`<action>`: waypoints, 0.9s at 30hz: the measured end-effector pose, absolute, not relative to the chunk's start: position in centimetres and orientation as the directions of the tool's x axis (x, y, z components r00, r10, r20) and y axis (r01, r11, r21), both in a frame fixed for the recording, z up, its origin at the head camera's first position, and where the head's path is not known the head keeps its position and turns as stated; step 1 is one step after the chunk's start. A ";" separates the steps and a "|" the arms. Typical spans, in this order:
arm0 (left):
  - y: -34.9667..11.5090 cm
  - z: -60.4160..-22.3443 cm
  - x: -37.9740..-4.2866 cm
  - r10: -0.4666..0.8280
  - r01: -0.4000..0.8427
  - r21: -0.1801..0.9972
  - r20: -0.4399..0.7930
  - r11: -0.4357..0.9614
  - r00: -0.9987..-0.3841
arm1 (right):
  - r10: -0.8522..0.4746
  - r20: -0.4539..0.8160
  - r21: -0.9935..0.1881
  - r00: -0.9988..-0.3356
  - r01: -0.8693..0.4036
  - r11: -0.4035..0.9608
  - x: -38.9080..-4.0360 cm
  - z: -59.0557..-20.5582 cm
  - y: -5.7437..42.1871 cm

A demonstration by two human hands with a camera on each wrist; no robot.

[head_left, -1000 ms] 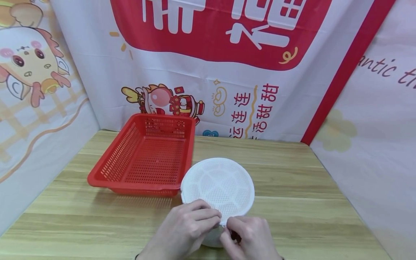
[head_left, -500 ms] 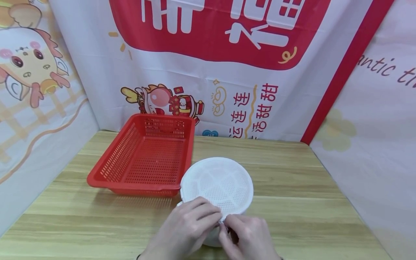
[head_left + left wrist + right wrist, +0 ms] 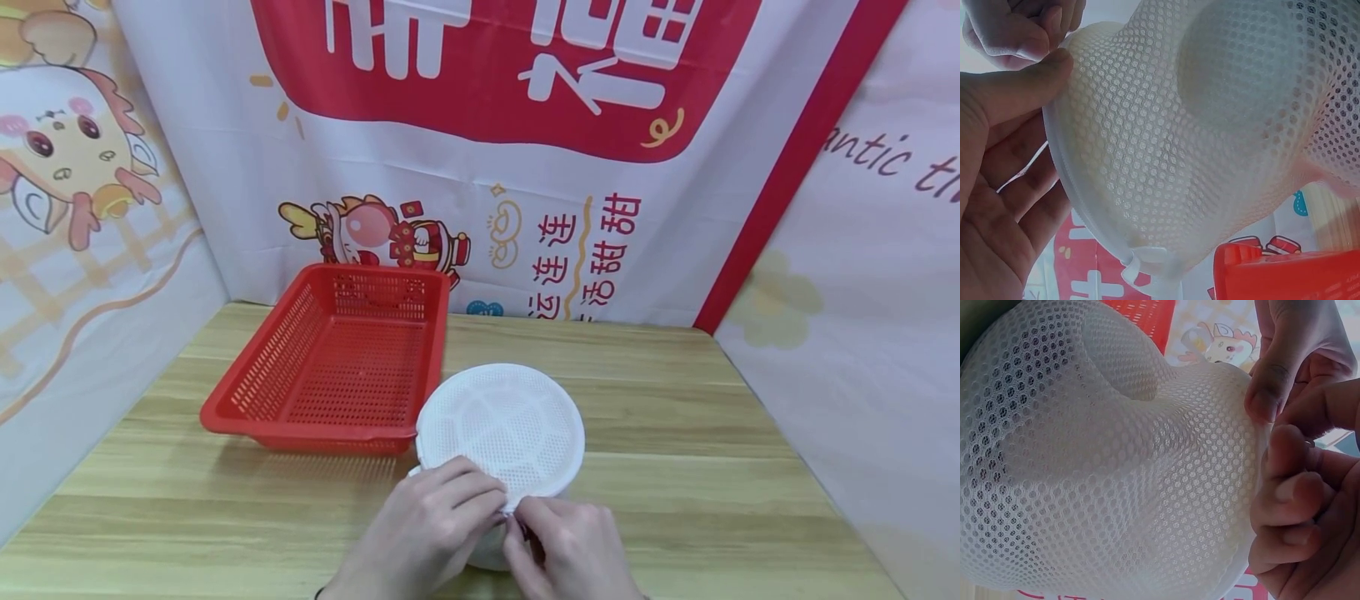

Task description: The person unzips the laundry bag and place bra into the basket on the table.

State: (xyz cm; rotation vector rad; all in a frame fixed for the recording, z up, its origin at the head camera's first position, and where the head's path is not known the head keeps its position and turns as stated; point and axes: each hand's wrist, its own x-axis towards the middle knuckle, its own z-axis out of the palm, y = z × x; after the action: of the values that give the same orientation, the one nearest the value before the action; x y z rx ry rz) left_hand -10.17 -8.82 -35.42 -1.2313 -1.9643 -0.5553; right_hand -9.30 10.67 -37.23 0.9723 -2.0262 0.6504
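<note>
A round white mesh laundry bag [image 3: 502,425] stands on the table at the front middle, its flat top facing up. My left hand [image 3: 431,525] pinches the bag's zipped rim at the near side, thumb on the mesh and fingers beneath in the left wrist view. Right beside it, my right hand [image 3: 573,546] pinches the same edge between thumb and forefinger, its other fingers curled in the right wrist view. What lies between those fingertips is mostly hidden. A white fabric tab [image 3: 1150,265] sticks out from the rim. Through the mesh, a rounded inner shape shows.
A red plastic basket [image 3: 435,358] with slotted walls stands behind and left of the bag, its near right corner close to the bag's rim. The wooden table [image 3: 675,417] ends at printed cloth backdrops [image 3: 480,167] at the back and sides.
The bag has shifted very slightly left, and my right fingertips have moved a little up and left along the edge. My left hand keeps its grip on the rim.
</note>
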 end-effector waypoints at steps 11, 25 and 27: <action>-9.1 -35.3 -10.1 0.584 0.896 -0.008 0.761 0.444 -0.283 | -0.408 0.832 -0.105 -0.376 -0.829 0.549 -9.3 -37.2 10.6; -9.2 -35.1 -10.2 0.593 0.910 0.013 0.755 0.415 -0.281 | -0.386 0.848 -0.126 -0.363 -0.845 0.520 -9.4 -36.7 10.8; -9.3 -35.1 -10.1 0.587 0.907 0.027 0.754 0.420 -0.295 | -0.387 0.849 -0.128 -0.361 -0.849 0.512 -9.4 -36.7 10.9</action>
State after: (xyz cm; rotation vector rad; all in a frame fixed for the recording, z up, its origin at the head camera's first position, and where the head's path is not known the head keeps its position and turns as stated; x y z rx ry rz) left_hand -10.14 -9.25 -35.10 -1.2608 -2.0016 -0.6070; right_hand -9.45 10.86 -36.69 1.0127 -1.9542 0.7327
